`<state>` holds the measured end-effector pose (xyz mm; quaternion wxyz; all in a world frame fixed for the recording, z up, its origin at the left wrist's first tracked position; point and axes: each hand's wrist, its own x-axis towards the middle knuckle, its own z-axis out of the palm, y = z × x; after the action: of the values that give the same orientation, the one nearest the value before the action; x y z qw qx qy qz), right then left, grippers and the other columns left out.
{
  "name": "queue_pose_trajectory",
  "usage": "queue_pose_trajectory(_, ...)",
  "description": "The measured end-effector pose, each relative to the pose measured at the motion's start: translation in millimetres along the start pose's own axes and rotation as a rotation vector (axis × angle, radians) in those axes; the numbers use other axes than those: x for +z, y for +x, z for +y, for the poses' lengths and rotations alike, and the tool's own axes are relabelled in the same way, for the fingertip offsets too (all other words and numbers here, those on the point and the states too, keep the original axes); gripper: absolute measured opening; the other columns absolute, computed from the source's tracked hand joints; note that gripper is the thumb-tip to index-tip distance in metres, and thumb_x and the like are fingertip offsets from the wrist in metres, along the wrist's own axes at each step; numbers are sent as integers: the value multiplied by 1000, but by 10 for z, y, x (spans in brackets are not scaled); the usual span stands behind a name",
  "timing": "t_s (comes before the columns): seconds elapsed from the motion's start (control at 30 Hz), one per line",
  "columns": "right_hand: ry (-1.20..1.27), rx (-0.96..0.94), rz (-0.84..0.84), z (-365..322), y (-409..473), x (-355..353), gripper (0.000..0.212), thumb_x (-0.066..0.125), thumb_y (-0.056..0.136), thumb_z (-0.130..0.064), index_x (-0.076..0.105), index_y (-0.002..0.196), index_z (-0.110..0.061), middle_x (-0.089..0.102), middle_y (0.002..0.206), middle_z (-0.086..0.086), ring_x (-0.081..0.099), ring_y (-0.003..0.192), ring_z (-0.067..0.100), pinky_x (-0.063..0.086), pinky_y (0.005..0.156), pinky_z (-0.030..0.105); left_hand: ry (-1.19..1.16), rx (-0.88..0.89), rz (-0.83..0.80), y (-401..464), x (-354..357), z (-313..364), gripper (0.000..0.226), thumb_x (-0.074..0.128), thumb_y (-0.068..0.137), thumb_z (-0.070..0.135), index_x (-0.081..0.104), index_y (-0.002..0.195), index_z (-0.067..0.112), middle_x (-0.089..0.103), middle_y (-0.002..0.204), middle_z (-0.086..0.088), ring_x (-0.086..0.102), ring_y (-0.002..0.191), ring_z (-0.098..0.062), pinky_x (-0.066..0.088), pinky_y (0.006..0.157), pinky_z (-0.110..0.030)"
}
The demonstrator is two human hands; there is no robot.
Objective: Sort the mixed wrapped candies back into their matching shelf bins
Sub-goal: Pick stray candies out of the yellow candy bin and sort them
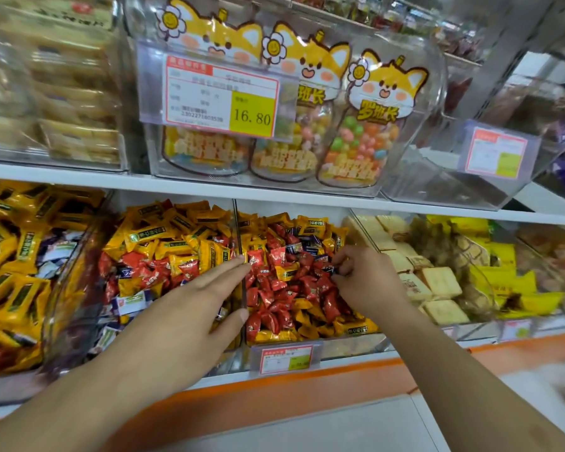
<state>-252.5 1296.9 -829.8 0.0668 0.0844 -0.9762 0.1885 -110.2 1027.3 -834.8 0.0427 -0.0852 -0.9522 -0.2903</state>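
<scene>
One dark candy (pixel 337 270) sits pinched in right-hand fingers (pixel 346 259); left-hand fingers (pixel 222 275) lie straight.

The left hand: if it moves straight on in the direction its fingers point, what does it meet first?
Most likely a red wrapped candy at the clear divider between the two bins. The left hand lies flat, its fingertips almost at that candy; depth is unclear, so they may already touch.
</scene>
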Motion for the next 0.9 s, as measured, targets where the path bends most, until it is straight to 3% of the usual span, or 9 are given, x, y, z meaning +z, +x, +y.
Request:
queue_pose_trajectory(0.13,-18,40,60,-26,53,57,19,83,83,-32,68,94,-31,70,80,-8,66,69,16,58,60,33,-18,-7,-12,-9,4,-1,69,41,102,57,1,157,56,-12,152,52,7,147,15,14,120,-16)
queue_pose_trajectory(0.27,-15,41,115,-7,62,98,16,84,82,-27,70,81,-32,72,79,-7,69,73,17,62,64,37,-31,-11,-15,-14,-11,5,69,43,102,56,1,156,59,-12,150,54,8,147,15,16,119,-17)
queue_pose_trajectory(0.47,136,68,178,-41,-12,-27,16,81,84,-15,74,80,-29,72,76,-11,68,69,10,60,61,35,-21,-9,-30,-16,-33,10,70,45,102,55,1,156,58,-12,150,54,7,147,15,13,119,-16)
queue_pose_trajectory(0.63,257,112,252,-136,-144,-251,12,83,85,-18,75,85,-27,71,75,-13,66,74,4,53,62,26,-34,-24,-31,-24,-71,49,70,46,103,53,3,158,54,-8,156,47,7,150,11,11,117,-16)
queue_pose_trajectory(0.77,398,95,240,-338,-265,-386,14,87,83,-22,75,80,-30,74,73,-11,69,74,2,56,68,29,-46,-29,16,-43,-137,90,63,49,103,49,19,159,48,9,161,37,15,151,5,15,119,-18)
queue_pose_trajectory(0.9,688,-38,92,-795,-474,-472,14,88,79,-11,77,83,-19,76,75,-5,73,75,9,59,70,24,-207,-79,136,-64,-266,150,64,59,99,45,28,154,51,37,154,30,40,139,3,37,112,-21)
